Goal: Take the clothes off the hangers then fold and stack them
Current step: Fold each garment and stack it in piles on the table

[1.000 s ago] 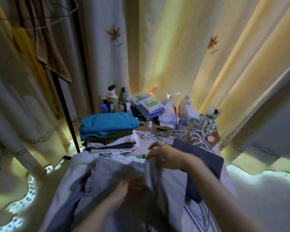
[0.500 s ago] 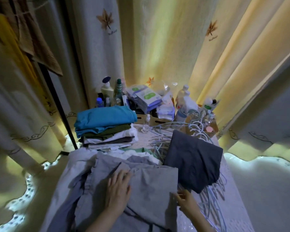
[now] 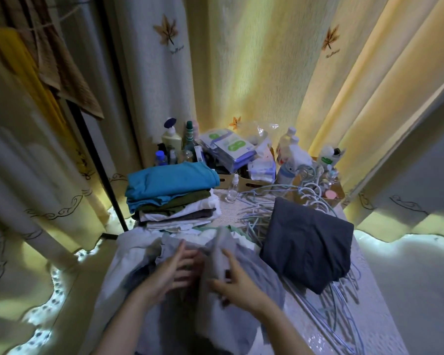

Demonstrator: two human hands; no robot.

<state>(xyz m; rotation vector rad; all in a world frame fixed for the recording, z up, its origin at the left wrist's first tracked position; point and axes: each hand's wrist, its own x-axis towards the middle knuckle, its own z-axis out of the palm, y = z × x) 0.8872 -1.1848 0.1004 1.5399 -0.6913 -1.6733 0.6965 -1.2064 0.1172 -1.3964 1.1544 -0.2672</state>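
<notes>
Every place here is given from the stack of folded clothes topped by a teal shirt [image 3: 169, 193], which sits at the far left of the lace-covered table [image 3: 374, 324]. Up and to the left of the stack, a brown woven cloth [image 3: 72, 83] hangs beside a black pole [image 3: 98, 162], well clear of the work. Just in front of the stack lies the pale grey crumpled garment [image 3: 241, 319], the piece now being folded, spread over other light cloth. The left hand [image 3: 174, 271] is on it, in front of the stack. It is blurred: its fingers look stretched out against the fabric, but I cannot tell whether they grip. The right hand [image 3: 237, 281], in front and a little right of the stack, pinches a raised fold of the garment between thumb and fingers. Because the garment is bunched and lies on loose layers, the fold will probably set crooked, or the cloth beneath may be dragged along with it. Just right of the stack stands a small clear plastic bottle [image 3: 232, 192], which a passing sleeve could tip when the folded piece is carried over. Beyond it, the tangle of pale blue wire hangers [image 3: 256, 213] touches the cloth's far edge, and a hem swept that way could catch on a hook. Farther right, a dark navy folded garment [image 3: 308, 242] rests on those hangers and may slide if they are tugged. The stack itself looks uneven, so one more piece set off-centre could slump it.
</notes>
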